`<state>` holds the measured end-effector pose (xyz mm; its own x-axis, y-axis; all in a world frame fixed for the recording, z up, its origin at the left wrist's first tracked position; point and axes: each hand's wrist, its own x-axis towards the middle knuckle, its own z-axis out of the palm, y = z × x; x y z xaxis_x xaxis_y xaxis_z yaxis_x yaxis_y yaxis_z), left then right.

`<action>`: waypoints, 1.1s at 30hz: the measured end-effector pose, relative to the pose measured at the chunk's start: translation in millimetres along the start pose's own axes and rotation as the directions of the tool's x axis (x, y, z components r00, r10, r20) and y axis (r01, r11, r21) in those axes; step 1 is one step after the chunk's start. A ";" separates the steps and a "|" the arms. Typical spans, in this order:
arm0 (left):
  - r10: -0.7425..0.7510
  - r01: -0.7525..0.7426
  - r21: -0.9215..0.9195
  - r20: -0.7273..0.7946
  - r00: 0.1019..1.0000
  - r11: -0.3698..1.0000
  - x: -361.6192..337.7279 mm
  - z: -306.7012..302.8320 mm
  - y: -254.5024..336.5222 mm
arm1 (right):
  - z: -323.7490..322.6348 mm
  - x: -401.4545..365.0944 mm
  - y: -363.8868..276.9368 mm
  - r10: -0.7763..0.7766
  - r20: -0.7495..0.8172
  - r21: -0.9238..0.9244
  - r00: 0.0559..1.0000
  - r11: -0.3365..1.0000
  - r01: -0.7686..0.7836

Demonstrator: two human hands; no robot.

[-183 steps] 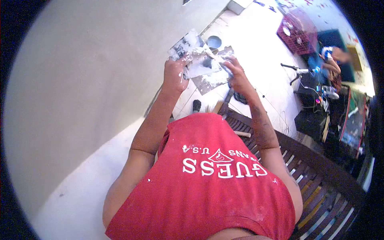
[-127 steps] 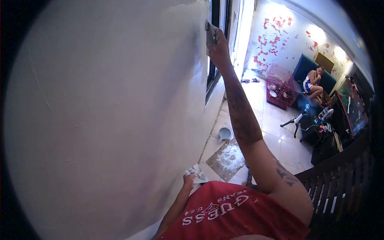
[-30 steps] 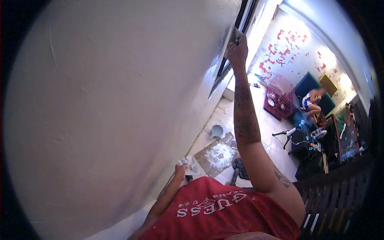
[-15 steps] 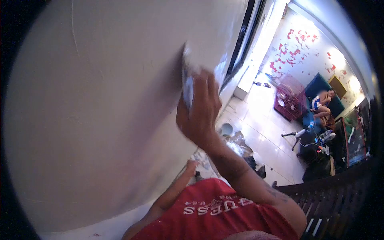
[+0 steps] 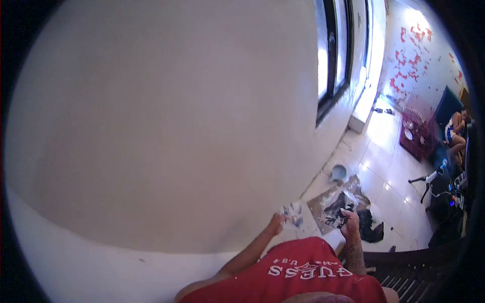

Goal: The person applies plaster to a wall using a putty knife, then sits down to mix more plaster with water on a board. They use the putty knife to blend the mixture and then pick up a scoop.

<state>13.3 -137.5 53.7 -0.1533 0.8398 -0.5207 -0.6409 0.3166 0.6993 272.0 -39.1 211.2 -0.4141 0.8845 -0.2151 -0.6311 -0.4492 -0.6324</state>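
My left hand (image 5: 277, 222) is low near the foot of the wall, its fingers closed on a flat putty-smeared blade (image 5: 293, 214). To the right, my right hand (image 5: 349, 222) is closed on a dark, white-smeared putty knife (image 5: 337, 208); its exact outline is hard to separate from the clutter behind. Both tools are apart from the pale, smooth wall (image 5: 177, 126). Beneath the right hand lies a putty-stained sheet (image 5: 319, 207) on the floor.
A grey bucket (image 5: 338, 172) stands on the tiles beside the wall, near a black bag (image 5: 371, 227). A dark-framed window (image 5: 334, 60) is at upper right. Farther off are a maroon wire crate (image 5: 418, 134), a tripod (image 5: 428, 179) and a seated person (image 5: 455, 132). Dark slats (image 5: 409, 265) run behind me.
My right hand has come down from the wall with its tool and is now low beside my left hand. The view has shifted, placing the window and room farther right.
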 end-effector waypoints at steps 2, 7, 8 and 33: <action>0.091 -0.105 0.211 0.075 0.993 0.972 -0.9 24.4 9.5 | -46.2 -18.2 -3.5 -0.053 -0.133 0.069 0.990 0.996 0.063; 0.286 -0.624 0.712 0.702 0.653 -0.322 18.4 136.4 42.2 | -104.7 -21.5 -65.4 -0.358 -0.077 -0.575 0.931 0.778 0.252; 0.271 -0.625 0.700 0.712 0.648 -0.346 22.8 168.8 34.7 | -118.2 -20.1 -86.0 -0.399 -0.057 -0.716 0.915 0.655 0.241; -0.062 0.119 0.718 -0.106 0.992 0.686 94.8 165.8 15.4 | -105.6 68.2 22.6 0.031 0.353 -0.935 0.935 -0.029 0.354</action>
<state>113.6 20.1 96.3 -0.1920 0.7672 -0.6120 0.0820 0.6340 0.7690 298.7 24.4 103.6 -0.6384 0.7686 0.0414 0.4851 0.4436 -0.7536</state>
